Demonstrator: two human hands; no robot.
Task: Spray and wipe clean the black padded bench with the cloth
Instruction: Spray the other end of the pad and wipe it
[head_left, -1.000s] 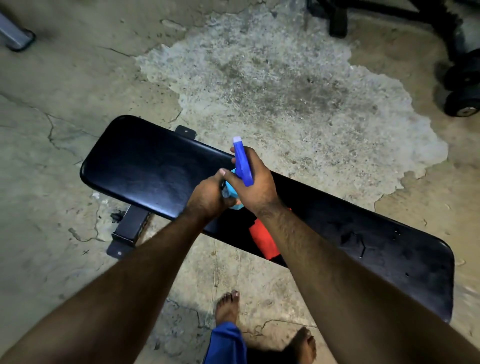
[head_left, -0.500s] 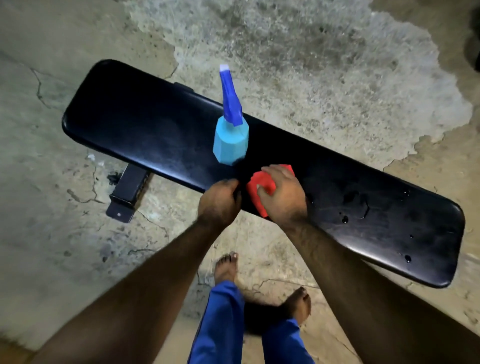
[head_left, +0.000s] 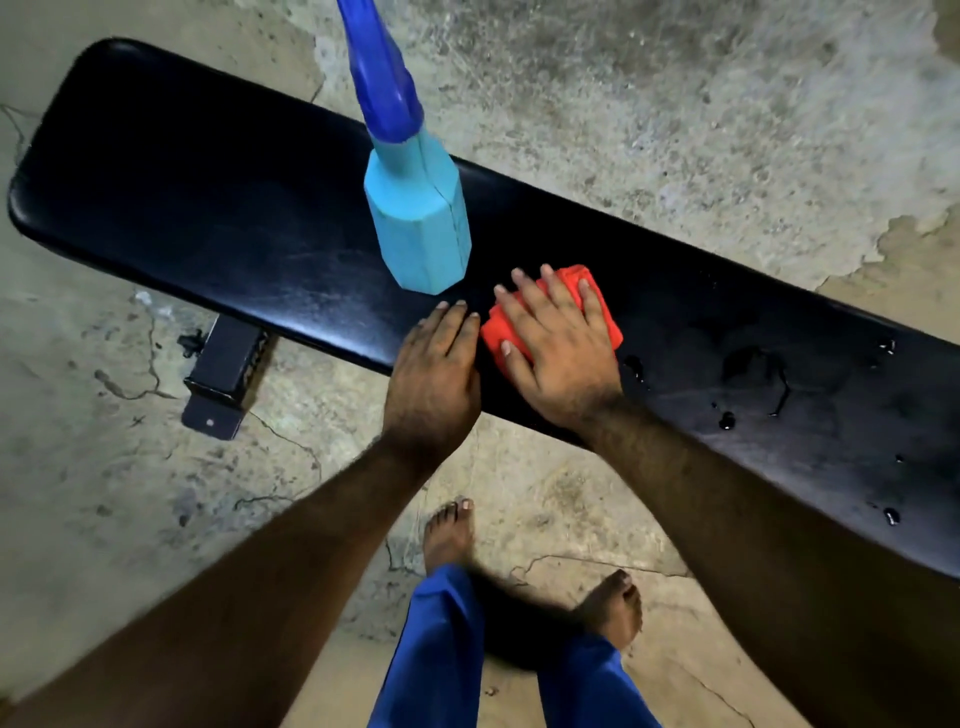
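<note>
a: so which step is this, spraying or wiping?

b: wiping, by my reading. the right hand lies flat, fingers spread, pressing down on the folded red cloth, which sits on the long black padded vinyl bench near its middle, close to the near edge. it's a palm press more than a closed grasp: the fingers lie over the top of the cloth.

a: and the sprayer?

b: the light blue plastic spray bottle with the darker blue trigger head stands upright on the pad, just beside the cloth on its left, with nobody holding it. so the spraying looks done for now.

a: what's the left hand up to?

b: loose and empty, resting on the near edge of the pad just beside the cloth, fingers relaxed, gripping nothing. it seems to be steadying the person.

a: where does the wipe need to go?

b: i'd say toward the right end, where dark droplets and a small puddle sit on the surface (they look like liquid, though i can't tell what). the cloth is well short of most of them. the next move calls for steady downward pressure and a long sweep along the pad.

a: anything in the way?

b: the bottle, if the sweep goes left; a knock could tip it onto the cracked concrete floor, so it would need moving first.
</note>
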